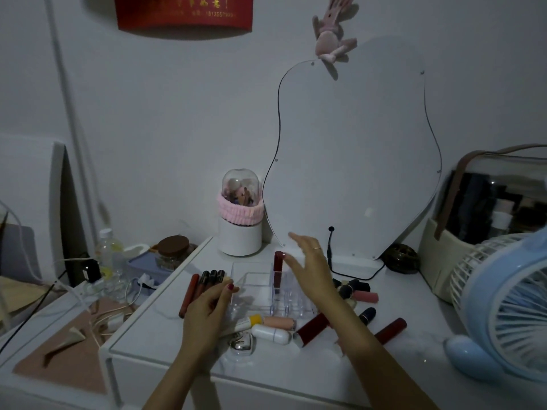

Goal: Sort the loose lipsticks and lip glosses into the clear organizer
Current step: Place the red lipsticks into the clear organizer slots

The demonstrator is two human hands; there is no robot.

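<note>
Organizer: the clear organizer [260,287] is seen at the middle of the white surface [408,344], in front of the wavy mirror [355,161]; one dark red lipstick [277,272] is already stood upright in a rear slot.
Left hand: the left hand [211,306] is laid at the organizer's 9 o'clock side, its fingers curled against the left wall and over the near ends of a row of dark lip gloss tubes [211,276]; whether a tube is gripped or the box only steadied cannot be told.
Right hand: the right hand [310,261] is held above the organizer's 1 o'clock corner, fingers spread and straight, nothing pinched, one fingertip just beside the cap of the upright lipstick.
Loose items, near: a peach lip gloss [279,322], a white capsule-shaped tube [270,334] and a red lipstick tube [312,325] are found at 6 o'clock from the organizer, long axes roughly 9 to 3, the red one tilted toward 2.
Loose items, right: a dark-capped lipstick [367,315], a dark red lip gloss [390,329] and a pink lipstick [365,296] are scattered at 3 to 4 o'clock.
Key relation: the unsorted pile is judged to lie at 6 o'clock from the right hand, beneath its forearm, so that hand is nearer; a pull back toward the body is called for.
</note>
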